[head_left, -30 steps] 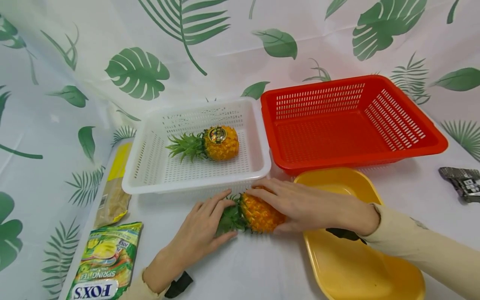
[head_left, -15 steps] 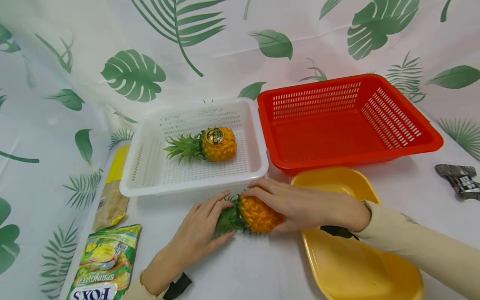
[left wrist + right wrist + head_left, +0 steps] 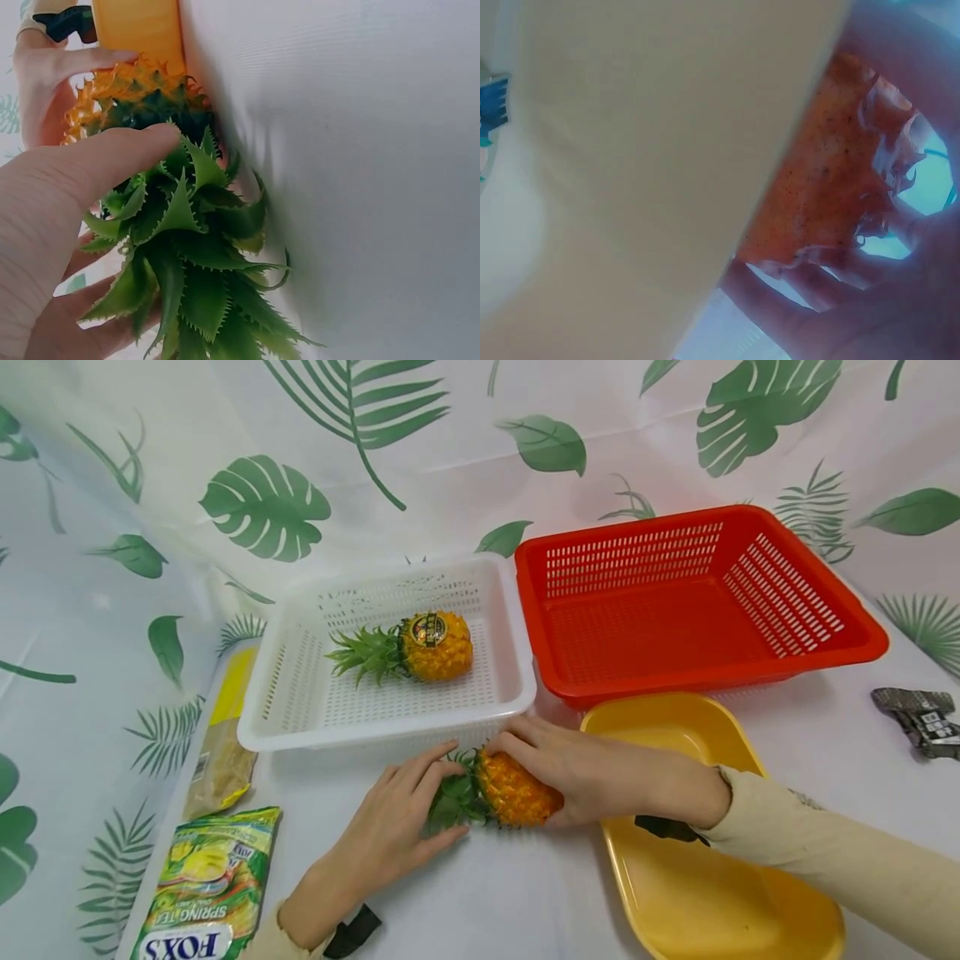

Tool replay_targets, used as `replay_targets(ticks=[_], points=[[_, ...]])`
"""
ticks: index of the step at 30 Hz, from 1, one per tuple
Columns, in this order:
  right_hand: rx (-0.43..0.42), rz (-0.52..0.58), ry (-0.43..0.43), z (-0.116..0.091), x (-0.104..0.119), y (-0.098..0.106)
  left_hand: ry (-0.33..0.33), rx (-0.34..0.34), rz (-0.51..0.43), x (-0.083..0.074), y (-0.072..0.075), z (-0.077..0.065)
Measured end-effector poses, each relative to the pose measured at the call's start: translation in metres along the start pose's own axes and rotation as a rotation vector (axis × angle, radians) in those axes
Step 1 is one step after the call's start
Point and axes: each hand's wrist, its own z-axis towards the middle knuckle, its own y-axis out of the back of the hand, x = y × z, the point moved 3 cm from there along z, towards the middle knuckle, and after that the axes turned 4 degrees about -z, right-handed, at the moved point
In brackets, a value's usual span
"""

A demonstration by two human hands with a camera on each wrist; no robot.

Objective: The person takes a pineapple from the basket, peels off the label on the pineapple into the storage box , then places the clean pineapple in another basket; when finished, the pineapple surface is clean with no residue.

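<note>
A small orange pineapple lies on its side on the white cloth, its green crown pointing left. My right hand grips the fruit from above, fingers over the far side and thumb near the front. Around the leafy crown my left hand is curved; in the left wrist view its thumb crosses the base of the crown and its fingers pass behind the leaves. The right wrist view shows the orange rind within the fingers, partly hidden by the basin's wall. A second pineapple, with a round label, lies in the white basket.
A red basket stands at the back right. Below my right forearm is a yellow basin, close beside the held pineapple. On the left lie a green FOX'S candy bag and a yellow-and-brown packet. A dark packet lies far right.
The head view has shifted slightly. Both hands stay on the pineapple; my right hand's knuckles and wrist have moved a little to the left.
</note>
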Motion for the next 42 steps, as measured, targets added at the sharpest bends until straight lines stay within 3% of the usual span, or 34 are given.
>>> replay_targets(ticks=[10, 16, 19, 26, 30, 36, 39, 42], points=[[-0.101, -0.052, 0.046, -0.002, 0.003, 0.001, -0.051, 0.001, 0.006, -0.001, 0.006, -0.001], [-0.059, -0.035, 0.003, -0.011, 0.013, 0.011, -0.066, 0.004, 0.034, -0.009, 0.023, -0.006], [-0.021, -0.023, -0.043, -0.019, 0.021, 0.021, -0.074, -0.016, -0.004, -0.017, 0.036, -0.01], [-0.017, -0.051, -0.112, -0.043, 0.032, 0.058, -0.149, -0.174, -0.094, -0.038, 0.07, -0.01], [-0.112, -0.125, -0.082, -0.061, 0.022, 0.082, -0.137, -0.286, -0.179, -0.042, 0.08, -0.006], [-0.258, -0.267, -0.085, -0.092, -0.008, 0.114, -0.062, -0.369, -0.331, -0.035, 0.074, 0.0], [-0.323, -0.268, -0.134, -0.108, -0.026, 0.124, -0.056, -0.36, -0.419, -0.032, 0.06, 0.007], [-0.405, -0.226, -0.171, -0.122, -0.043, 0.131, -0.064, -0.303, -0.477, -0.034, 0.039, 0.016]])
